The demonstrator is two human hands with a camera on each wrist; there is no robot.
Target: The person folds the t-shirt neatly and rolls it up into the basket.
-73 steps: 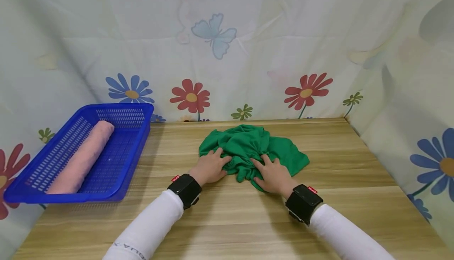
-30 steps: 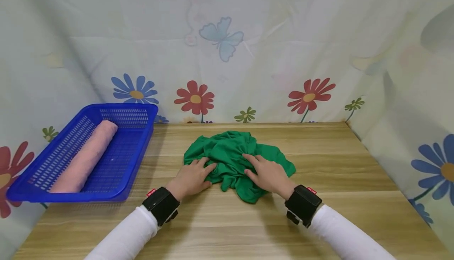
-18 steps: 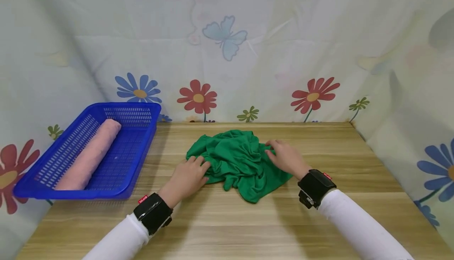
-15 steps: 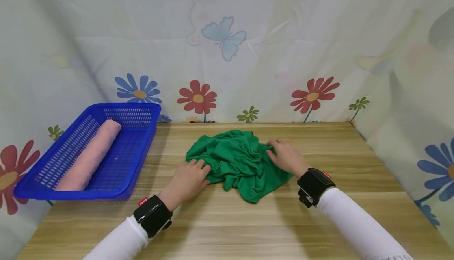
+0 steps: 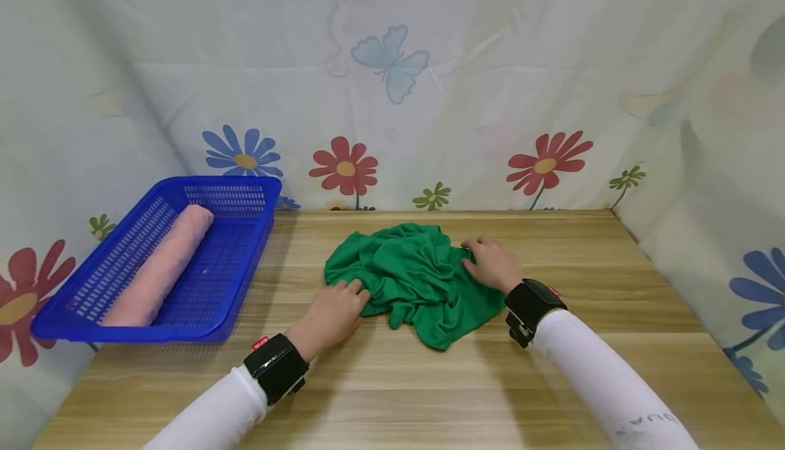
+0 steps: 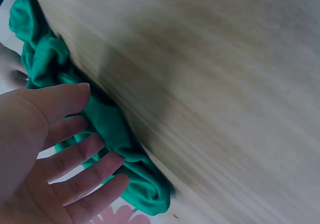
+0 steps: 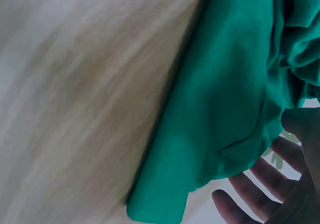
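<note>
A crumpled green cloth (image 5: 407, 273) lies bunched on the table, its folds hiding what kind of item it is. By its near left edge is my left hand (image 5: 334, 313). The left wrist view shows that hand (image 6: 65, 154) with spread, slightly bent fingers and nothing pinched. At the cloth's right edge, my right hand (image 5: 493, 263) has its fingertips over the fabric. Seen from the right wrist, its fingers (image 7: 267, 181) are loosely bent and apart beside the cloth (image 7: 220, 98), with no fabric gripped.
To the left stands a blue plastic basket (image 5: 245, 286) with perforated sides. A rolled pink cloth (image 5: 162, 266) lies inside it. The wood-grain table (image 5: 392, 395) ends at a flowered curtain (image 5: 466, 95) behind and at the sides.
The cloth's near corner came toward me and the bundle spread. My hands moved apart: the left toward the near left edge, the right off the middle to the right edge. Lately both barely moved.
</note>
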